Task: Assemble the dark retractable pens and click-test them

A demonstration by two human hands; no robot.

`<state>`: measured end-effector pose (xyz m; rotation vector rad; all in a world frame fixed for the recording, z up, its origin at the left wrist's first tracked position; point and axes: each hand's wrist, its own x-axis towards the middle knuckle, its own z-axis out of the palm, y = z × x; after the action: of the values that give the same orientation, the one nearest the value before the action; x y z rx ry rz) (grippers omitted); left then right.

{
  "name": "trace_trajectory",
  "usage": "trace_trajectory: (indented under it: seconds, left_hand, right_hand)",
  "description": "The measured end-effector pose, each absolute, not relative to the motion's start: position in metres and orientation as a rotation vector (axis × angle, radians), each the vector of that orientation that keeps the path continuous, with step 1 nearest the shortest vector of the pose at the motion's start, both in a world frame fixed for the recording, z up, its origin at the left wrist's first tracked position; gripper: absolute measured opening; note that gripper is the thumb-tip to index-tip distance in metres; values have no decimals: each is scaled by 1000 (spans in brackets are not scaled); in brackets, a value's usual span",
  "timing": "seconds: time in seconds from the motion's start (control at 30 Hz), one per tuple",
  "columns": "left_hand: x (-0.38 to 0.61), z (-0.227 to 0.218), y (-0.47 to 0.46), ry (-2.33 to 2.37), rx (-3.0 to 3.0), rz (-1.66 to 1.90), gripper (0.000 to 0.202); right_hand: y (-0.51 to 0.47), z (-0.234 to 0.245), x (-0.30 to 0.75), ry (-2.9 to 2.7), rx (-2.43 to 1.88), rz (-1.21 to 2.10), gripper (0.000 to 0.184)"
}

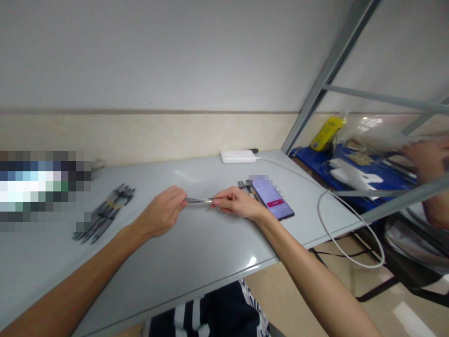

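Observation:
A slim grey pen with a silver end lies level above the table, spanning the gap between both hands. My left hand is closed round its grey end, hiding that part. At the silver end, the fingertips of my right hand pinch it, and a small dark piece shows there. A bundle of similar grey pens, tied with a yellowish band, rests left of my left hand. Just behind my right hand are a few more pens, partly covered, beside a phone with a lit screen.
A white power bank stands near the wall, its white cable looping over the table's right edge. Metal frame bars rise at the right. Beyond them, another person's hand is over a blue table with a yellow packet.

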<state>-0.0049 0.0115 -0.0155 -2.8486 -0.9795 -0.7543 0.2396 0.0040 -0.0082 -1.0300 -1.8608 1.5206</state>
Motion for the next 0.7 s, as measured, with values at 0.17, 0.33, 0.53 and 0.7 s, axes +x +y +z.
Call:
trace_trajectory:
  seconds: [0.17, 0.33, 0.53, 0.7]
  left_hand:
    - [-5, -21, 12, -1097, -2952, -772, 27]
    - [-4, -22, 12, -1181, -2997, -758, 27]
    - [-7, -18, 17, -1100, -2862, -662, 26]
    - [2, -10, 11, -898, -2604, -374, 18]
  right_hand:
    - [5, -9, 240, -2082, -1066, 1202, 32]
    - [4, -7, 240, -2187, -1053, 934, 28]
    - [5, -10, 232, -2132, -1127, 967, 25]
    - [2, -12, 223, -1901, -1135, 1407, 26]
